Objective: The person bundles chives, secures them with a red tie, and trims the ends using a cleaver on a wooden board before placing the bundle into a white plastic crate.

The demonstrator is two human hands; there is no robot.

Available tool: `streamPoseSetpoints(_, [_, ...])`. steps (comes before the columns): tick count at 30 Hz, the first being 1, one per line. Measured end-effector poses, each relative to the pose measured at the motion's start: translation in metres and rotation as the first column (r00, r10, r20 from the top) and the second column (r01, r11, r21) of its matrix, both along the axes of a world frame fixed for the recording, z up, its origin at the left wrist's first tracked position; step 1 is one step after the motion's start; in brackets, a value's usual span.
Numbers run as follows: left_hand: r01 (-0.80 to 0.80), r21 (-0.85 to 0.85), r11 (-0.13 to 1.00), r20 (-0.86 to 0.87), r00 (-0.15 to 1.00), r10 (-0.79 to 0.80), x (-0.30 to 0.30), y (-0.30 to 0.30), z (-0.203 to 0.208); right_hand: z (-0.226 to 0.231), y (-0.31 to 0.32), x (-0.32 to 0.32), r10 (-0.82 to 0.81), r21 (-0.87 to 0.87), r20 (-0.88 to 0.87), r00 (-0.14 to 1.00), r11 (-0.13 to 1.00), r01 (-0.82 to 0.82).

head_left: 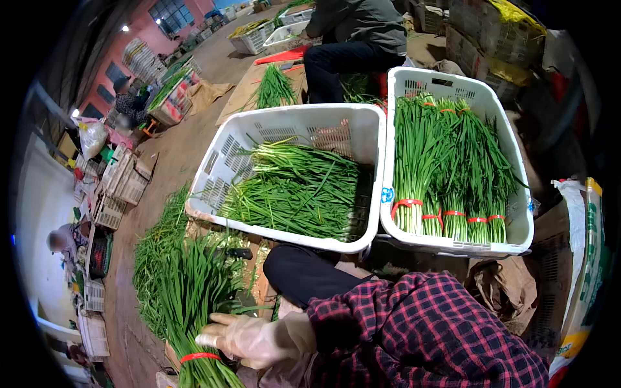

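Note:
My right hand (262, 339), in a pale, thin glove, reaches in from a red-and-black plaid sleeve. Its fingers curl against a bundle of garlic chives (194, 291) just above the red band (199, 356) tied round the stalks. The leaves fan out away from me, and the stalk ends run off the lower edge. I cannot see my left hand. Beyond the bundle lies a knife, its dark handle (238, 253) showing and its blade mostly hidden among the greens. Loose chives (154, 258) are heaped on the floor to the left.
A white plastic crate (284, 234) with loose chives stands ahead. Against its right side is another crate (453, 247) of red-banded bundles. A co-worker (362, 39) sits behind them. A crumpled brown sack (504, 284) lies at right; stacked crates (119, 181) line the left.

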State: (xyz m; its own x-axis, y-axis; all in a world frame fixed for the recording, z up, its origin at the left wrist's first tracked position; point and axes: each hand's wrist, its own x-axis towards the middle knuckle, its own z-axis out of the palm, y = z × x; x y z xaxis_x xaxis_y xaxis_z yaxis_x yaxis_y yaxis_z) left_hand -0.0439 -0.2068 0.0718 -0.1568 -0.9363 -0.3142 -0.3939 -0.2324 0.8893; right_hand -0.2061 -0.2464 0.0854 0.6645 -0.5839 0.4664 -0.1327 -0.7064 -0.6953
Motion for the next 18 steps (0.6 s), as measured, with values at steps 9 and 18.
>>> streamPoseSetpoints(9, [0.013,0.031,0.999,-0.031,0.999,-0.012,-0.042,0.012,-0.012,-0.055,0.001,-0.026,0.432,0.679,-0.211,0.877,0.710,-0.186])
streamPoseSetpoints(18, [-0.176,-0.081,0.981,-0.210,0.965,0.156,-0.074,0.003,0.010,-0.011,0.040,-0.086,-0.070,0.735,-0.152,0.986,0.659,0.160])
